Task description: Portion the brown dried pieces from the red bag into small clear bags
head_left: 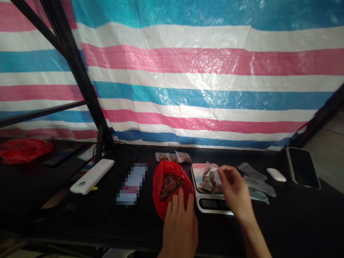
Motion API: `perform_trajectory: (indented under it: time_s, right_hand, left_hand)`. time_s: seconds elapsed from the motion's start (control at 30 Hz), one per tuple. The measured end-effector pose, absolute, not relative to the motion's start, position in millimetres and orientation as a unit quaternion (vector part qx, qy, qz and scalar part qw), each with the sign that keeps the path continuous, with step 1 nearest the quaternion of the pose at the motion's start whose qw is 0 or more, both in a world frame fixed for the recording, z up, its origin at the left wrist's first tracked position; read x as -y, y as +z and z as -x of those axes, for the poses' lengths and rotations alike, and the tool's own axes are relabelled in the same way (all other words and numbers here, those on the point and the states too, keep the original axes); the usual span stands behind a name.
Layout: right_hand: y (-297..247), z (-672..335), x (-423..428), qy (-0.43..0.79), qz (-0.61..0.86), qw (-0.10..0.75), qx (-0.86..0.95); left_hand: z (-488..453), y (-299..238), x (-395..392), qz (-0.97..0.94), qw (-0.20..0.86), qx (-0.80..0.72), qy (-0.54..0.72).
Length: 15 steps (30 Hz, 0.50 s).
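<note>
My left hand (179,218) rests on the near edge of a red plastic bag (161,179) full of brown pieces, fingers laid flat over its rim. A small brown scoop cup (170,182) sits inside that bag. My right hand (234,190) pinches the top of a small clear bag of brown pieces (209,178), which sits on the white kitchen scale (208,206). Filled clear bags (173,157) lie just behind the red bag.
Empty clear bags (256,184) lie right of the scale, with a white mouse (276,175) and a dark phone (302,166) beyond. A white power bank (91,176) and another red bag (23,149) lie left. A striped tarp (204,71) hangs behind the black table (290,222).
</note>
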State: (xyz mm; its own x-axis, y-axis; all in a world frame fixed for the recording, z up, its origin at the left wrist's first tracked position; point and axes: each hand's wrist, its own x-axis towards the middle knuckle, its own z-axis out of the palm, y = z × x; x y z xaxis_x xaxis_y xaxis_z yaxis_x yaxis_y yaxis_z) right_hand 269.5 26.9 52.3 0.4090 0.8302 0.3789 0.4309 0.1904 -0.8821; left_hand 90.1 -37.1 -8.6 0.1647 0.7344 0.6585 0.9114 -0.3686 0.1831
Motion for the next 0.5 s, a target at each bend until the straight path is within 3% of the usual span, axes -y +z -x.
perform_trajectory:
  time_s: [0.23, 0.37, 0.5]
  right_hand:
    - [72, -238, -14, 0.273, 0.499, 0.618, 0.543]
    - [74, -219, -14, 0.343, 0.465, 0.602, 0.551]
    - [73, -203, -14, 0.365, 0.479, 0.572, 0.557]
  left_hand:
    - [-75, -1, 38, 0.737, 0.051, 0.538, -0.405]
    - [-80, 8, 46, 0.635, -0.195, 0.521, -0.537]
    - [-88, 15, 45, 0.465, -0.491, 0.469, -0.569]
